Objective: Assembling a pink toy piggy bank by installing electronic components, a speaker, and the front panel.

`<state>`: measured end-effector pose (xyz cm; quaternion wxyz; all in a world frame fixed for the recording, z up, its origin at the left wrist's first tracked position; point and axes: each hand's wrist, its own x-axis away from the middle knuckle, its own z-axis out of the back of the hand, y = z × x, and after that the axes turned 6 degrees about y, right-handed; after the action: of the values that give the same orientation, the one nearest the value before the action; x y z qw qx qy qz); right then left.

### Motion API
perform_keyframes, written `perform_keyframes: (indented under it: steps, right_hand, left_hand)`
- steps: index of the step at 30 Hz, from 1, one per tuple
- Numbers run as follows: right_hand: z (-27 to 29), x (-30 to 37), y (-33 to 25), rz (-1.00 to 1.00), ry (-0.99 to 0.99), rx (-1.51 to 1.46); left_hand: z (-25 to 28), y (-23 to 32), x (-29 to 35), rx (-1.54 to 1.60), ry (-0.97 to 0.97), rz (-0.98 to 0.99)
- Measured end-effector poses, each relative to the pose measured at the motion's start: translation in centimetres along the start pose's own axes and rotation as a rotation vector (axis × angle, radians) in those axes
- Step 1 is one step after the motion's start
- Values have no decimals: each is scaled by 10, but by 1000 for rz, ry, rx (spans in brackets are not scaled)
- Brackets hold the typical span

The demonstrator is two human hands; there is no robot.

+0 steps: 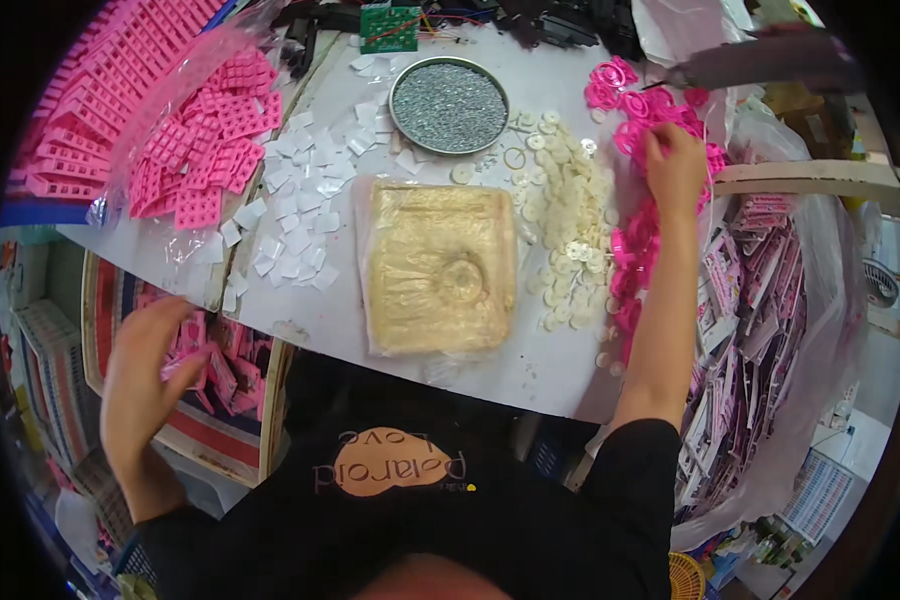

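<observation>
Working both sides: right hand [676, 160] at the pink rings, left hand [138, 360] over the box

Right fingers bent in on the pink ring-shaped pieces [658, 102], heaped along the counter's [555, 388] right edge; can't tell if they grip one. Left hand blurred, thumb and fingers wide apart, above pink parts [238, 378] in a striped-lined box [208, 440] just below counter's left side. Film-wrapped yellowish block [415, 300] sits mid-counter between the arms. Off-white discs [575, 290] right of it, white squares [295, 215] left, round tin [506, 108] of grey bits behind.
</observation>
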<state>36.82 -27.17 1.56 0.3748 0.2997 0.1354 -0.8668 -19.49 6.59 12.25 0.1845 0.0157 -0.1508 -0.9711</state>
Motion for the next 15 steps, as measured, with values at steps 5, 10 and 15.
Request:
perform_keyframes:
  steps: [5, 10, 15]
  right_hand:
    - [104, 42, -122, -258, -765, -857]
    - [90, 86, -212, 187, -478, -606]
    - [88, 83, -219, 198, -540, -486]
  left_hand:
    - [-78, 65, -55, 420, 63, -441]
    - [-140, 129, -98, 414, 102, -645]
    - [-159, 131, -100, 166, 97, -675]
